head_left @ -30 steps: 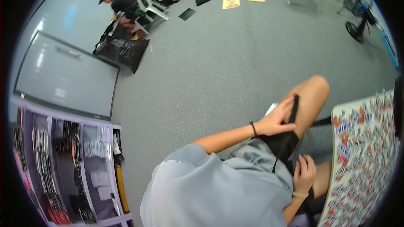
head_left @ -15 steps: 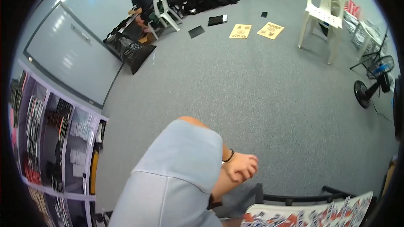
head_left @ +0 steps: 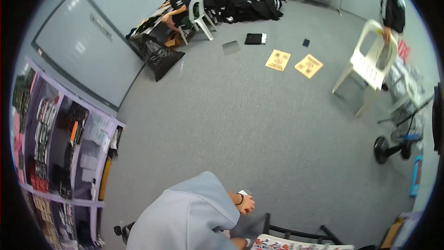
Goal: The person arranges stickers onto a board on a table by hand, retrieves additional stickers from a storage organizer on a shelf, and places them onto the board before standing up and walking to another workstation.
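A wide pale blue-grey sleeve (head_left: 185,208) fills the lower middle of the view. Beyond it shows my left hand (head_left: 247,205), a dark bracelet at the wrist. The fingers are curled in; whatever they hold, if anything, is hidden. A small whitish object (head_left: 243,193) shows just past the wrist, too small to name. Below the hand, a patch of skin with a pale band (head_left: 249,241) appears at the bottom edge; I cannot tell which body part it is. Nearby stands a white tabletop covered with red and blue printed pieces (head_left: 277,244). My right hand cannot be made out.
Purple shelves (head_left: 69,199) with folded stock stand left. Yellow printed sheets (head_left: 278,60) and a black packet (head_left: 255,39) lie on the floor. One person sits by black bags; another person's hand grips a white chair (head_left: 367,60). A black fan (head_left: 384,150) stands right.
My view has shifted, so the floor items sit lower. My left hand appears lower and farther left, off the skin it rested on. The white chair and the person beside it show more fully.
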Available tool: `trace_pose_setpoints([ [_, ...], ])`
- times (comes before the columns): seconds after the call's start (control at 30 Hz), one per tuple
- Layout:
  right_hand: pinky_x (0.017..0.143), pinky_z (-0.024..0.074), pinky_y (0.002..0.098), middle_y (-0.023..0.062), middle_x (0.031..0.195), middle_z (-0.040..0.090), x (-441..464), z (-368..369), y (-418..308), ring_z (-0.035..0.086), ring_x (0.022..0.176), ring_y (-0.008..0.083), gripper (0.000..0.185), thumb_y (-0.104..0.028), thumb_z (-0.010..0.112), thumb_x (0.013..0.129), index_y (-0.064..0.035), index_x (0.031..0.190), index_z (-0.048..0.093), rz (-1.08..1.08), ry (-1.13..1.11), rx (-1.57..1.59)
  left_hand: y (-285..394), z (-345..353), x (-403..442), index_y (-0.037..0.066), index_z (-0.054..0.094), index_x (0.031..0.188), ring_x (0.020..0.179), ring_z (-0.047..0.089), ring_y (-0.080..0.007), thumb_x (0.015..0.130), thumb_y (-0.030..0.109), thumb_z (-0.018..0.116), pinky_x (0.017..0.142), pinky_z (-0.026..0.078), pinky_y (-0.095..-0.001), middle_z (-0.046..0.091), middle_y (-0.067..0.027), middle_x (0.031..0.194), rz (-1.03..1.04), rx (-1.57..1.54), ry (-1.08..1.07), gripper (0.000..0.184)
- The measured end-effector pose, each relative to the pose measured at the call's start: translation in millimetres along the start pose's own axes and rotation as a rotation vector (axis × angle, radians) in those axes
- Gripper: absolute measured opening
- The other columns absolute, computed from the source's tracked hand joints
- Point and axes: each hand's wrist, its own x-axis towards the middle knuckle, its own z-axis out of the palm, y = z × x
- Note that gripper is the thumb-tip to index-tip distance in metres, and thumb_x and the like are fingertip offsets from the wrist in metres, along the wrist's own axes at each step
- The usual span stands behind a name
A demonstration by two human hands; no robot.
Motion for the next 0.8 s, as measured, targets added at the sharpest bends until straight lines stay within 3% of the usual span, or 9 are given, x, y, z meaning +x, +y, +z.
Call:
trace_pose_setpoints([
  [0.03,0.073,0.0398,0.0356,0.0088,0.088,0.057,2.0,-16.2,-14.6,0.052,0.081,0.0203,0.02,-0.019,0.056,0.082,-0.0028,0.094,0.057,0.016,-0.012,0.009,12.2,-1.2,1.5,0.017,0.065,0.079,0.088,0.054,-0.0209,0.068,0.029,0.055,0.076,0.042,-0.0429,0.059,-0.0033,0.082,-0.223,0.086,-0.116,0.019],
  [0.1,0.07,0.0413,0.0341,0.0082,0.085,0.058,12.7,-28.2,-54.1,0.053,0.077,0.0195,0.019,-0.018,0.055,0.083,-0.0023,0.092,0.057,0.042,-0.031,0.05,-10.5,48.5,-23.2,0.01,0.064,0.086,0.076,0.058,-0.0203,0.076,0.036,0.054,0.065,0.046,-0.0376,0.063,-0.0058,0.083,0.073,-1.646,0.27,0.03],
  [0.23,0.064,0.0443,0.0311,0.007,0.08,0.059,45.1,-32.9,-119.7,0.055,0.07,0.0178,0.016,-0.016,0.054,0.083,-0.0013,0.089,0.058,0.102,-0.098,0.147,67.5,-51.2,36.3,0.004,0.061,0.093,0.07,0.059,-0.0191,0.08,0.033,0.052,0.062,0.047,-0.0305,0.063,-0.0085,0.081,-0.037,-0.482,-0.495,0.034],
  [0.3,0.054,0.0436,0.0244,0.0019,0.068,0.057,72.7,-44.5,-162.3,0.052,0.061,0.0095,0.014,-0.015,0.054,0.083,-0.0017,0.082,0.058,0.137,-0.071,0.006,90.8,-141.2,-20.3,0.003,0.06,0.095,0.073,0.059,-0.0171,0.079,0.03,0.053,0.065,0.047,-0.0313,0.063,-0.0072,0.08,0.028,-1.089,-0.07,0.033],
  [0.43,0.05,0.0449,0.0249,0.0075,0.065,0.062,138.0,-77.8,-210.5,0.054,0.053,0.0122,0.018,-0.016,0.057,0.081,0.001,0.079,0.06,0.122,-0.037,0.022,36.6,-234.9,-116.6,0.009,0.06,0.096,0.081,0.06,-0.03,0.079,0.028,0.05,0.07,0.047,-0.0397,0.063,-0.0131,0.089,-0.349,-0.527,0.505,0.028],
  [0.53,0.052,0.0465,0.0289,0.0083,0.062,0.061,190.8,-90.8,-164.1,0.056,0.054,0.0142,0.019,-0.019,0.057,0.078,-0.0015,0.082,0.063,0.137,-0.062,-0.216,-38.5,-234.6,-210.4,0.012,0.062,0.098,0.089,0.059,-0.0308,0.073,0.026,0.052,0.076,0.046,-0.0423,0.063,-0.0134,0.096,-1.029,-0.482,0.784,0.03],
  [0.63,0.056,0.0467,0.0303,0.0073,0.068,0.062,233.6,-59.9,-240.8,0.057,0.061,0.0155,0.02,-0.021,0.056,0.078,-0.003,0.084,0.063,0.148,-0.183,-0.462,-67.7,-212.2,-313.6,0.007,0.06,0.098,0.09,0.059,-0.0274,0.079,0.026,0.052,0.079,0.046,-0.0379,0.063,-0.0126,0.097,-1.606,-0.943,1.482,0.028],
  [0.73,0.06,0.0469,0.0317,0.0064,0.074,0.063,281.0,-16.5,-326.8,0.058,0.067,0.0169,0.021,-0.022,0.055,0.078,-0.0044,0.085,0.063,0.158,-0.293,-0.703,-84.8,-138.2,-406.7,0.003,0.061,0.092,0.074,0.061,-0.0188,0.082,0.025,0.049,0.064,0.047,-0.037,0.063,-0.0121,0.084,-1.527,-1.706,2.103,0.027],
  [0.8,0.063,0.0471,0.0327,0.0058,0.078,0.063,319.3,4.0,-370.5,0.059,0.072,0.0177,0.022,-0.023,0.055,0.078,-0.0053,0.086,0.064,0.18,-0.353,-0.878,-66.8,-81.1,-460.7,0.001,0.061,0.093,0.08,0.061,-0.0235,0.083,0.032,0.047,0.067,0.047,-0.0395,0.063,-0.0146,0.085,-1.747,-1.53,1.573,0.035],
])
